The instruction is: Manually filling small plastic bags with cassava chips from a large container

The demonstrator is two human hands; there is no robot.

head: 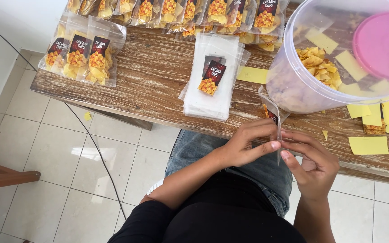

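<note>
Two hands are seen from the head camera, meeting at the near edge of a worn wooden table point(158, 76). A small clear plastic pouch point(273, 118) is held upright between them, just in front of a large clear tub point(293, 85) of yellow chips. The pouch's top edge is pinched by the thumb and forefinger of the left hand point(248, 144), while the fingertips of the right hand point(311, 162) are pressed to it from the other side, the remaining fingers loosely curled. Whether anything is inside the pouch cannot be told.

The pouch is judged to be very light, thin, limp and slippery, easily creased; it is best taken at the rim, one film layer per hand.

A stack of empty labelled pouches point(210, 81) lies to the left on the table. Filled chip packets point(84, 56) are laid at the far left and along the far edge. Yellow paper slips point(368, 145) are scattered to the right. A pink lid point(379, 45) rests inside the tub.
</note>
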